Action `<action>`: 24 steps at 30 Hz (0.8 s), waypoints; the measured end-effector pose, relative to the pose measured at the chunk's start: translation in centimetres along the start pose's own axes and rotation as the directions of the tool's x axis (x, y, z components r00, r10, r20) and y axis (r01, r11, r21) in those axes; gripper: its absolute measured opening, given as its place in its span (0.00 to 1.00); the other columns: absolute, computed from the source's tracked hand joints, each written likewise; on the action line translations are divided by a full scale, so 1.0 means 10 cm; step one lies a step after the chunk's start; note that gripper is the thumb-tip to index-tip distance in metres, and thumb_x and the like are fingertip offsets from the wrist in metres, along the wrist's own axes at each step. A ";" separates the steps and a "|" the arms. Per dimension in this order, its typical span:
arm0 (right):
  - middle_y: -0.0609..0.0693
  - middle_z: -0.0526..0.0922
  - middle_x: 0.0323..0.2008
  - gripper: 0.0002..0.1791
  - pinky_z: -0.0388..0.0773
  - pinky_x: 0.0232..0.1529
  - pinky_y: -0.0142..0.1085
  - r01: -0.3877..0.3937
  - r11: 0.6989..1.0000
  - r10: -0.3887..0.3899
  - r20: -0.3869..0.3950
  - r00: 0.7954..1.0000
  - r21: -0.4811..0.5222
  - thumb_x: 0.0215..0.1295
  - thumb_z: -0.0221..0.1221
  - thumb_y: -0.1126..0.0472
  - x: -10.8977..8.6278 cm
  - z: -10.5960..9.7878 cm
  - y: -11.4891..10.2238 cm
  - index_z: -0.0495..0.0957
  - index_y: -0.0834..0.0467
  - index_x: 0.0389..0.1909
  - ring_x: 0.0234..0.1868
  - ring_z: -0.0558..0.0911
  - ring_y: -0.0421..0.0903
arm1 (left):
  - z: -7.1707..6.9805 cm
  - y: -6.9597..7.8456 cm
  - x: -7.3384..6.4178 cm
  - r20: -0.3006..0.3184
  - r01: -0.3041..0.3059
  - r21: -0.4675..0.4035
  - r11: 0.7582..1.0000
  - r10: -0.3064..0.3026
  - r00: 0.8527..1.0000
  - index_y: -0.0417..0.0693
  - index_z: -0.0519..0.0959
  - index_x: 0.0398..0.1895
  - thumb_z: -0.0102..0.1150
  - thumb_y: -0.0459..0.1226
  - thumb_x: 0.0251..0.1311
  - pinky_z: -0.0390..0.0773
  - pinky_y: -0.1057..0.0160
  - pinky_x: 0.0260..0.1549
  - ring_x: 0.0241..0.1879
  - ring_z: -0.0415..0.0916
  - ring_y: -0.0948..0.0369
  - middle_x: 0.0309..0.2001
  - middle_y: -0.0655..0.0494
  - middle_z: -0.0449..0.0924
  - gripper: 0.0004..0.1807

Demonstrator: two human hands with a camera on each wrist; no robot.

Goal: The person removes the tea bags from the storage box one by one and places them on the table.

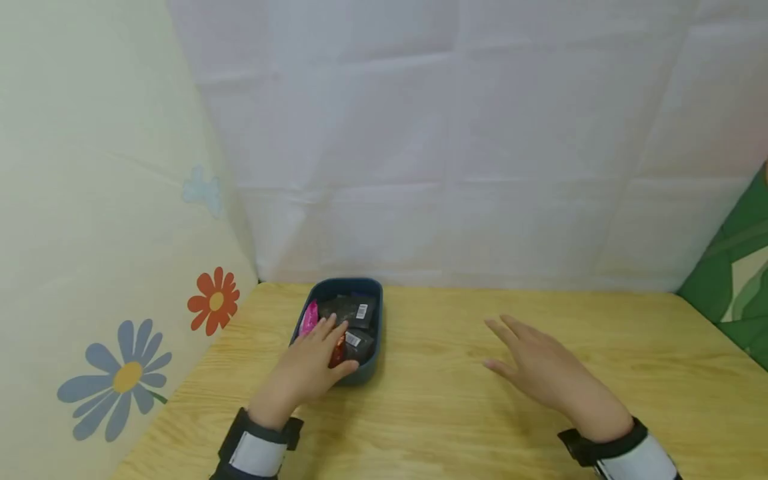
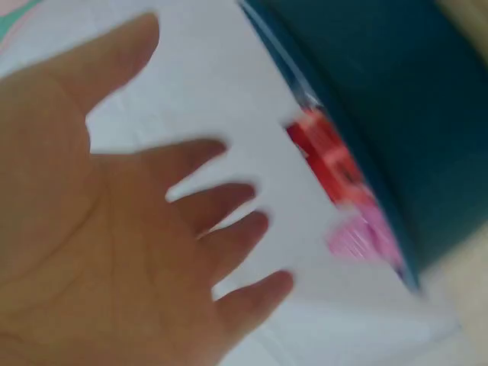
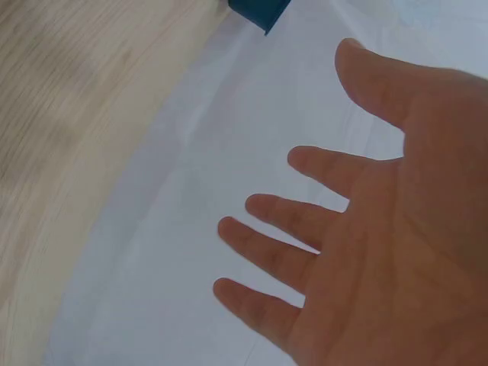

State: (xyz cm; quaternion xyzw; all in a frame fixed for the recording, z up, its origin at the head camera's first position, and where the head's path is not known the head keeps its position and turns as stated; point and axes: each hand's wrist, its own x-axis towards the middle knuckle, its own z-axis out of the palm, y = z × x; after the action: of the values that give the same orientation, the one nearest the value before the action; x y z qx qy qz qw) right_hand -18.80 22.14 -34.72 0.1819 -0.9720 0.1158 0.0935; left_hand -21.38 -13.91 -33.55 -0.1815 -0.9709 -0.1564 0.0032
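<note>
A dark blue bin stands on the table toward the back left. Inside it lie dark packets with white barcode labels, a pink packet and a red packet. My left hand hovers over the bin's near left side, its fingers spread and holding nothing. In the left wrist view, red and pink wrappers poke above the bin's rim, apart from the fingertips. Off to the right, my right hand is held above the table with fingers extended and nothing in it.
The wooden table runs back to a white cloth backdrop. A pale wall covering with printed flowers rises along the left. Green leaf-patterned fabric borders the right edge.
</note>
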 end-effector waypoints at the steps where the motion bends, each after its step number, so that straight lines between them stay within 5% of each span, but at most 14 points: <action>1: 0.72 0.64 0.67 0.38 0.67 0.56 0.65 0.005 1.000 -0.005 0.000 1.000 0.009 0.69 0.60 0.45 0.01 0.00 -0.02 0.64 0.61 0.72 0.61 0.70 0.72 | -0.01 -0.09 -0.01 -0.019 0.011 -0.016 1.000 -0.011 1.000 0.43 0.60 0.75 0.62 0.53 0.64 0.54 0.38 0.66 0.73 0.50 0.41 0.76 0.39 0.51 0.42; 4: 0.70 0.65 0.68 0.37 0.66 0.58 0.64 0.030 0.999 -0.029 -0.013 0.999 0.018 0.69 0.60 0.45 0.07 0.00 -0.08 0.64 0.60 0.72 0.63 0.69 0.70 | -0.03 -0.37 -0.03 -0.041 0.033 -0.139 0.990 -0.040 0.998 0.43 0.53 0.78 0.66 0.53 0.61 0.54 0.34 0.64 0.73 0.48 0.36 0.77 0.35 0.44 0.49; 6: 0.69 0.65 0.68 0.37 0.66 0.59 0.63 0.055 0.998 -0.054 -0.020 0.998 0.023 0.68 0.61 0.47 0.11 0.01 -0.14 0.64 0.60 0.72 0.64 0.69 0.69 | -0.03 -0.55 -0.04 -0.022 0.028 -0.272 0.962 -0.035 0.999 0.43 0.49 0.78 0.69 0.51 0.58 0.56 0.33 0.63 0.72 0.48 0.35 0.76 0.33 0.43 0.53; 10: 0.67 0.66 0.68 0.36 0.65 0.61 0.62 0.095 0.995 -0.095 -0.006 0.996 0.031 0.68 0.62 0.49 0.23 0.06 -0.29 0.64 0.60 0.72 0.65 0.68 0.67 | 0.05 -0.86 -0.03 0.046 0.026 -0.510 0.860 -0.003 0.999 0.41 0.40 0.78 0.74 0.45 0.54 0.52 0.34 0.65 0.73 0.44 0.35 0.76 0.31 0.41 0.61; 14: 0.64 0.65 0.70 0.37 0.62 0.63 0.60 0.091 0.994 -0.093 0.046 0.995 0.062 0.69 0.61 0.49 0.38 0.15 -0.46 0.62 0.60 0.73 0.68 0.66 0.64 | 0.12 -1.01 0.00 0.069 0.041 -0.627 0.778 0.004 0.998 0.37 0.34 0.76 0.74 0.40 0.54 0.46 0.33 0.66 0.73 0.38 0.33 0.76 0.29 0.37 0.63; 16: 0.63 0.64 0.70 0.36 0.61 0.65 0.59 0.082 0.993 -0.088 0.070 0.994 0.089 0.69 0.61 0.49 0.46 0.21 -0.57 0.62 0.59 0.73 0.69 0.65 0.63 | 0.15 -1.04 0.01 0.078 0.065 -0.639 0.767 -0.020 0.997 0.37 0.34 0.77 0.74 0.41 0.55 0.44 0.34 0.66 0.74 0.35 0.34 0.76 0.30 0.35 0.62; 21: 0.61 0.66 0.70 0.33 0.60 0.67 0.56 0.099 0.984 -0.113 0.089 0.990 0.152 0.70 0.61 0.52 0.64 0.31 -0.87 0.65 0.59 0.72 0.70 0.65 0.59 | 0.18 -1.07 0.03 0.116 0.136 -0.592 0.794 -0.083 0.990 0.40 0.37 0.79 0.73 0.48 0.55 0.46 0.34 0.66 0.75 0.35 0.37 0.78 0.36 0.35 0.62; 24: 0.60 0.67 0.69 0.32 0.61 0.67 0.53 0.136 0.974 -0.155 0.096 0.983 0.182 0.70 0.61 0.52 0.74 0.36 -1.05 0.66 0.58 0.71 0.69 0.67 0.58 | 0.19 -1.09 0.02 0.124 0.149 -0.598 0.788 -0.093 0.988 0.39 0.38 0.78 0.72 0.47 0.56 0.51 0.35 0.66 0.74 0.41 0.35 0.77 0.34 0.36 0.61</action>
State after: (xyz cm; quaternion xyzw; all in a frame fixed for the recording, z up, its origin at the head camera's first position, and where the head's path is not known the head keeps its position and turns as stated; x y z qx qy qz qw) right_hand -22.15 9.23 -34.49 0.2663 -0.9457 0.1835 0.0319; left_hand -25.30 -22.95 -38.63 -0.1173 -0.8788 -0.4499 -0.1076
